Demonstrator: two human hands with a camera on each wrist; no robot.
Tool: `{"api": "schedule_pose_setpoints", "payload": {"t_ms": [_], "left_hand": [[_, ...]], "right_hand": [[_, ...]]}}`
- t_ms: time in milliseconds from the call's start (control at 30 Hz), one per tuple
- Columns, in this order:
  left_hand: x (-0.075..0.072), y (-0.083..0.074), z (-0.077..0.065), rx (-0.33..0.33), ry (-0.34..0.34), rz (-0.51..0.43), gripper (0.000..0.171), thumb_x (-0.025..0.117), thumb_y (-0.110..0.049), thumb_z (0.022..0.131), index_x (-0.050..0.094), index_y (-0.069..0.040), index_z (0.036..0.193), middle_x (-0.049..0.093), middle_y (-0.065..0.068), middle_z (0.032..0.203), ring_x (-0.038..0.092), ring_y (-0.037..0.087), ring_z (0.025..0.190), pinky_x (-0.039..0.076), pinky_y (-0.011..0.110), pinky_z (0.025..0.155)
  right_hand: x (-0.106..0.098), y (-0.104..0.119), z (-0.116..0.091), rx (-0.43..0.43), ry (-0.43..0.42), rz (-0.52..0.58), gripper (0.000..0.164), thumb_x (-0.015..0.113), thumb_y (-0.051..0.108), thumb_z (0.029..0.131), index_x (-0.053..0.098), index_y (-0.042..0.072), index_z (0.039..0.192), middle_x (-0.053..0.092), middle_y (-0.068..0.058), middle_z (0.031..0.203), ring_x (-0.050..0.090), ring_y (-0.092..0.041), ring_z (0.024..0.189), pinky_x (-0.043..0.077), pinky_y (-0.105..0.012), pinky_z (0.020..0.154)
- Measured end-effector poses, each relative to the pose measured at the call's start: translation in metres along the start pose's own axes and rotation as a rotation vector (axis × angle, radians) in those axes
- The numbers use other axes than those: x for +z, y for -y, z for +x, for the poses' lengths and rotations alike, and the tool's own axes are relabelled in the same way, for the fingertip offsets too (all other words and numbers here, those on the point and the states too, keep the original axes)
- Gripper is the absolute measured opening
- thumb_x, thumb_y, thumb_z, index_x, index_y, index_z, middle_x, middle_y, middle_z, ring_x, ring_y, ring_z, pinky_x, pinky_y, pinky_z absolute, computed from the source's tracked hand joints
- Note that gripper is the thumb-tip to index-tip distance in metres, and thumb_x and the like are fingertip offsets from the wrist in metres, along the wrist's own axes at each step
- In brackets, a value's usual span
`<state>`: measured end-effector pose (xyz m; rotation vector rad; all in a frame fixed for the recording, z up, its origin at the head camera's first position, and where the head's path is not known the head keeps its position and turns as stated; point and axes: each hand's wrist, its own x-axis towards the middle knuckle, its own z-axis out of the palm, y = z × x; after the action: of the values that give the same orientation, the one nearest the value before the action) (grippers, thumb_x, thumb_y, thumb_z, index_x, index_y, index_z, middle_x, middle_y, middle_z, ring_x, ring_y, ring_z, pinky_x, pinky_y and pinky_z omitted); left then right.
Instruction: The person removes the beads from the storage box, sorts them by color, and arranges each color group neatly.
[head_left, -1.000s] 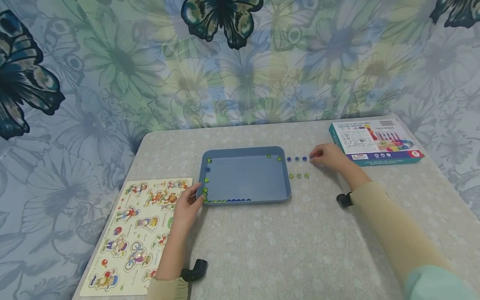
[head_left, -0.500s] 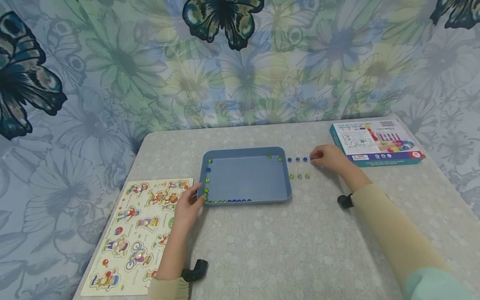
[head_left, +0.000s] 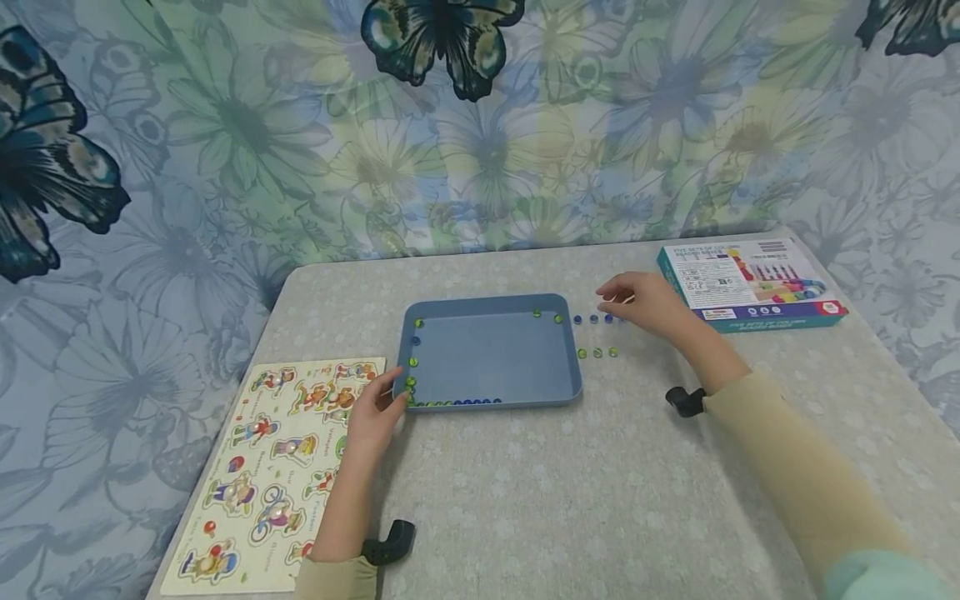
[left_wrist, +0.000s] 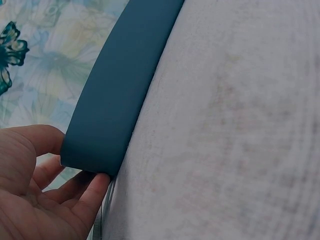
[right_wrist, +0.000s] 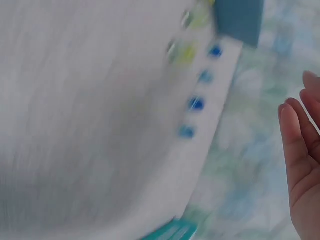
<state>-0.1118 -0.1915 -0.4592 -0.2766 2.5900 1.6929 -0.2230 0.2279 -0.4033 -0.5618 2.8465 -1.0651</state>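
Observation:
A blue tray (head_left: 487, 354) lies on the table with green and blue beads along its edges. My left hand (head_left: 375, 417) grips its left front corner. In the left wrist view that hand (left_wrist: 45, 190) has thumb and fingers about the tray's end (left_wrist: 107, 95). To the right of the tray is a row of blue beads (head_left: 594, 319), with three green beads (head_left: 597, 353) in front. My right hand (head_left: 648, 307) is raised over the right end of the blue row, fingers extended and holding nothing visible. Several blue beads (right_wrist: 196, 103) show, blurred, in the right wrist view.
A teal-edged box (head_left: 750, 283) lies at the back right, close behind the right hand. On the left, a picture puzzle board (head_left: 266, 454) lies partly under the left forearm. A wall hanging with flowers and butterflies (head_left: 442, 42) rises behind the table.
My right hand has let go of the last blue bead in the row, lifted, and moved slightly left toward the tray, its fingers spreading. The left hand and tray stay put.

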Motion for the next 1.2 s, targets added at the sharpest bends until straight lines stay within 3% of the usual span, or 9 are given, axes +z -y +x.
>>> {"api": "schedule_pose_setpoints", "payload": {"t_ms": [133,300,533,767,967,1200], "left_hand": [[0.0,0.0,0.0,-0.001,-0.004,-0.009,0.043,0.058,-0.011,0.091,0.05,-0.013,0.134,0.045,0.013,0.136,0.05,0.029,0.118,0.046,0.042,0.094],[0.001,-0.001,0.001,-0.01,0.001,-0.01,0.044,0.058,-0.011,0.091,0.05,-0.014,0.134,0.046,0.012,0.135,0.051,0.029,0.118,0.046,0.042,0.094],[0.0,-0.003,0.001,-0.017,0.0,0.008,0.043,0.058,-0.012,0.091,0.05,-0.014,0.134,0.046,0.012,0.134,0.05,0.029,0.118,0.046,0.042,0.094],[0.001,-0.001,0.001,-0.018,-0.001,0.003,0.043,0.058,-0.012,0.091,0.05,-0.013,0.134,0.045,0.012,0.135,0.05,0.029,0.119,0.046,0.042,0.094],[0.0,0.0,0.001,-0.017,-0.004,0.002,0.044,0.058,-0.012,0.092,0.049,-0.014,0.134,0.045,0.013,0.135,0.05,0.03,0.119,0.046,0.042,0.094],[0.002,0.001,0.002,-0.014,-0.007,-0.004,0.043,0.059,-0.012,0.091,0.05,-0.015,0.134,0.046,0.012,0.135,0.051,0.029,0.118,0.046,0.041,0.094]], "right_hand": [[0.019,0.028,-0.001,-0.127,0.034,0.053,0.023,0.066,0.014,0.087,0.067,0.004,0.108,0.065,-0.012,0.103,0.061,-0.021,0.089,0.053,-0.037,0.077],[0.048,0.059,-0.003,-0.209,0.205,0.109,0.023,0.066,0.011,0.086,0.067,0.005,0.108,0.066,-0.011,0.104,0.061,-0.016,0.089,0.054,-0.03,0.076],[0.095,0.075,-0.001,-0.26,0.423,0.094,0.023,0.068,0.015,0.085,0.069,0.006,0.107,0.067,-0.002,0.097,0.06,-0.006,0.083,0.051,-0.022,0.074],[0.123,0.089,0.008,-0.264,0.473,0.027,0.016,0.068,0.012,0.084,0.07,0.011,0.1,0.068,0.004,0.093,0.06,-0.003,0.08,0.05,-0.021,0.072],[0.132,0.102,0.016,-0.282,0.504,-0.07,0.013,0.068,0.009,0.083,0.071,0.012,0.096,0.067,0.004,0.091,0.06,-0.005,0.081,0.05,-0.02,0.073],[0.134,0.11,0.019,-0.297,0.481,-0.2,0.011,0.07,0.008,0.081,0.071,0.01,0.092,0.066,0.003,0.086,0.06,-0.009,0.079,0.05,-0.022,0.071]]}}
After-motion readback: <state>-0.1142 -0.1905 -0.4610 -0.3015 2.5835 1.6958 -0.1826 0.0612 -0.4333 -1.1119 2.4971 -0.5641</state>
